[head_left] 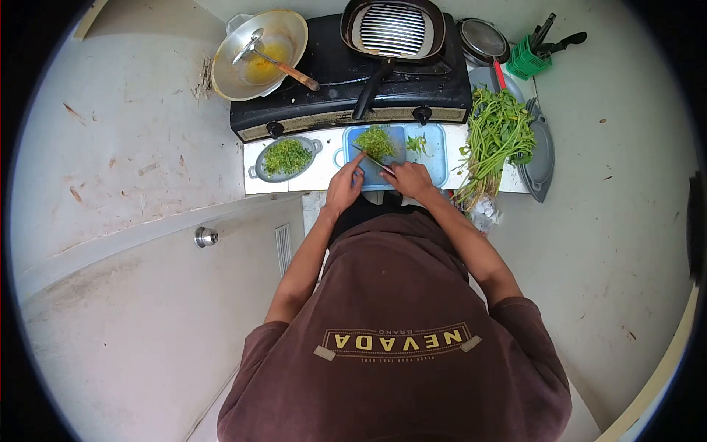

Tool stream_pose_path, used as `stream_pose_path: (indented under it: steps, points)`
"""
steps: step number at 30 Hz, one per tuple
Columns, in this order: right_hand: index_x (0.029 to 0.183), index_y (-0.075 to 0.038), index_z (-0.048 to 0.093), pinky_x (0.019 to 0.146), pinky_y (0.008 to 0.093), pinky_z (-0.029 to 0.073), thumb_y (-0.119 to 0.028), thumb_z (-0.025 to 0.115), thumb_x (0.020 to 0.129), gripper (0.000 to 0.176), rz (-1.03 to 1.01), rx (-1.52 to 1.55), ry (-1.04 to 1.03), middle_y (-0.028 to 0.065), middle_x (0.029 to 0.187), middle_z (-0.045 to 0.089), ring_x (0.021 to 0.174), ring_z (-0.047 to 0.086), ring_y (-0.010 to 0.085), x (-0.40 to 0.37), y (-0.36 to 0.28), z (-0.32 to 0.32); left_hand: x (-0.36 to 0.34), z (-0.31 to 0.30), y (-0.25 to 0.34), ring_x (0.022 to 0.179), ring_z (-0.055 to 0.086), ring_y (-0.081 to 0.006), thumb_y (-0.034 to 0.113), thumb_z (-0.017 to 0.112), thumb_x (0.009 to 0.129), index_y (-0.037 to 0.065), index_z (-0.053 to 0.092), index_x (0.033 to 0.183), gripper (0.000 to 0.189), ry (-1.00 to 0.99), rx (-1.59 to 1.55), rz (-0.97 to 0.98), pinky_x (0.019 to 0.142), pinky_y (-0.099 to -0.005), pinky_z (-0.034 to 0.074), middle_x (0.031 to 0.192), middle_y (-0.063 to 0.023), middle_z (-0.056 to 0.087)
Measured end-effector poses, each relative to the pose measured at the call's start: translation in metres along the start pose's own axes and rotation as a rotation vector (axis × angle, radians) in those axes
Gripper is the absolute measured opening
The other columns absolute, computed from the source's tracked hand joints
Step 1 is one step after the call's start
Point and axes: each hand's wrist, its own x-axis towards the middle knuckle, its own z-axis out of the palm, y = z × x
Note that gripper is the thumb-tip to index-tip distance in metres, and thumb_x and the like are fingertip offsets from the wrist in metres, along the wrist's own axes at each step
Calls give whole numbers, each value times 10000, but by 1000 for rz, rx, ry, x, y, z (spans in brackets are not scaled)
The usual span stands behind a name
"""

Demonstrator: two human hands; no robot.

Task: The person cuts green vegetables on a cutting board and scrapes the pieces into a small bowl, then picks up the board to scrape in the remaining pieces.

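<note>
The right hand (410, 180) was closed around the handle of a knife (377, 160), and its blade sloped over the left part of a blue cutting board (436, 171). The left hand (345, 186) was at the board's near left corner, with the index finger stretched to the blade near its tip; whether its other fingers pinched something, I cannot tell. Chopped greens (374, 140) made a loose heap at the board's far left, just beside the blade, and a few cut leaves (417, 144) lay apart toward its far right corner.

The board was at the front edge of the white counter (328, 173). Near the counter's left end was an oval grey dish (314, 147) with more chopped greens in it. By the right end lay a bunch of leafy stems (501, 140), its root ends toward the front edge. Behind the board was a black stove (324, 88), bearing a wok (223, 74) with a ladle (294, 74) on the left and a grill pan (434, 37) on the right.
</note>
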Motion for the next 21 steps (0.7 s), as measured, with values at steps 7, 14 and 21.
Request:
stream_pose_path:
  steps: [7,14,21]
  points:
    - [988,-83,710,655,513,566,-480,630,976,405,-17,0,57,175,728,717,708,727,379,-11,3,-18,32,2,-9,858,719,-399,139,578,955,154,620,1363,410,-111,224,25,768,-488,568,942,-202,740]
    - [980,-100,709,663,517,558,-478,640,967,384,72,52,104,180,728,708,720,716,397,-34,12,-15,36,-5,-13,762,708,-373,154,616,952,152,537,1468,522,-145,161,-29,721,-477,551,821,-161,718]
    - [928,-91,727,713,523,562,-471,651,962,389,282,270,211,185,756,713,749,711,412,-76,29,0,52,-7,-2,670,683,-301,117,634,974,95,608,1389,416,-248,139,36,665,-426,534,786,-138,692]
